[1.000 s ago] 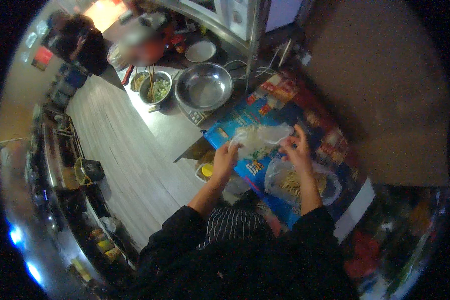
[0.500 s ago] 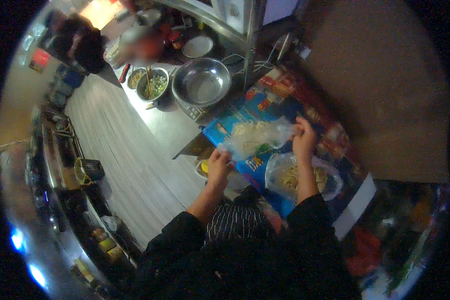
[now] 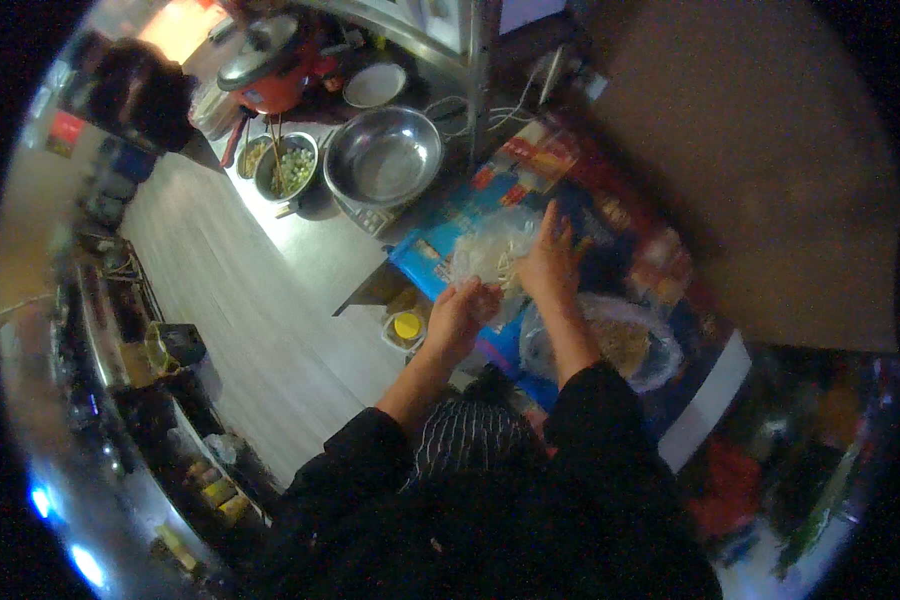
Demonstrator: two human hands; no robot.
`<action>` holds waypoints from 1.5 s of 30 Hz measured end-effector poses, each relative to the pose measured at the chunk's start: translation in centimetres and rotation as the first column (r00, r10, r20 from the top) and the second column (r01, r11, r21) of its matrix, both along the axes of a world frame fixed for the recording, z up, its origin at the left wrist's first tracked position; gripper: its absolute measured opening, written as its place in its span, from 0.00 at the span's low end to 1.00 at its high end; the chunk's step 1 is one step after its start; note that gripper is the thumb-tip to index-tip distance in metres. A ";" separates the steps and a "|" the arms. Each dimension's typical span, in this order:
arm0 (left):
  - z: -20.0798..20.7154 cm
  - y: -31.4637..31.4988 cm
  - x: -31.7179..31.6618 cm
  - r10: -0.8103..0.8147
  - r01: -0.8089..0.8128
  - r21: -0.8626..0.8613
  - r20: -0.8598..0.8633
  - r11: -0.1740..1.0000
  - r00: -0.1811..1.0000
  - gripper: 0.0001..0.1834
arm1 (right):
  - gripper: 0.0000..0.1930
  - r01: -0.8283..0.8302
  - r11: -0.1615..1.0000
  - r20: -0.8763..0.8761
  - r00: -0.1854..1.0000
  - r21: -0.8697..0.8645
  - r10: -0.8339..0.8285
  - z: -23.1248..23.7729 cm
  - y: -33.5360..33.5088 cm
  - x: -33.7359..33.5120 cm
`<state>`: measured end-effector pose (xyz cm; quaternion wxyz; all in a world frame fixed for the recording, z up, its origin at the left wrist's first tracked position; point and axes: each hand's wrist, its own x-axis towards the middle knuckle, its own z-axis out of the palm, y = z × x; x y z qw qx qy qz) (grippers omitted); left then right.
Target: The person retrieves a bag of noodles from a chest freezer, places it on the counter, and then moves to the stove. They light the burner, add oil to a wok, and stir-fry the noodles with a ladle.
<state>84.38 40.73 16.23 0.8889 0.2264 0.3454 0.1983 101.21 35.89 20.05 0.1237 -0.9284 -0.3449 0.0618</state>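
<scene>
A clear plastic bag point(image 3: 482, 250) with pale, strip-like food, perhaps noodles, lies on a blue printed sheet point(image 3: 415, 258). My left hand point(image 3: 460, 315) is closed on the near edge of this bag, its fingers pinching the bunched plastic. At the bag's right side, my right hand point(image 3: 552, 262) has its fingers stretched and spread, touching the bag or its contents. Just right of my right forearm sits a second clear bag point(image 3: 660, 365), loosely opened, with brownish food point(image 3: 618, 342) inside that I cannot make out exactly.
A wide steel bowl point(image 3: 383, 165) stands on a scale beyond my left hand. Left of it are small bowls, one of chopped green pieces point(image 3: 292, 170) with chopsticks. A red pot point(image 3: 268, 85) and a white plate point(image 3: 375, 86) are farther back. A yellow-lidded container point(image 3: 407, 326) sits below the counter edge.
The bag was stretched between both hands. Now my right hand has let go of its far end and moved left, fingers spread. My left hand has shifted right, still holding the plastic.
</scene>
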 end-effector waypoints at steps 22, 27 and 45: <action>-0.3 16.3 -1.2 0.038 -0.001 -0.261 0.139 0.965 0.990 0.14 | 0.17 0.842 0.503 -0.931 -0.001 0.197 0.366 -3.6 -5.2 9.2; 0.2 10.1 -1.5 0.143 -0.113 0.120 -0.280 0.986 0.949 0.17 | 0.18 0.177 0.843 -0.588 0.787 0.508 0.189 -3.1 -4.3 6.3; -3.7 10.8 -2.0 -0.070 0.071 0.006 -0.098 0.997 0.993 0.31 | 0.16 0.697 0.708 -0.981 0.190 0.112 -0.031 -6.5 -4.0 8.5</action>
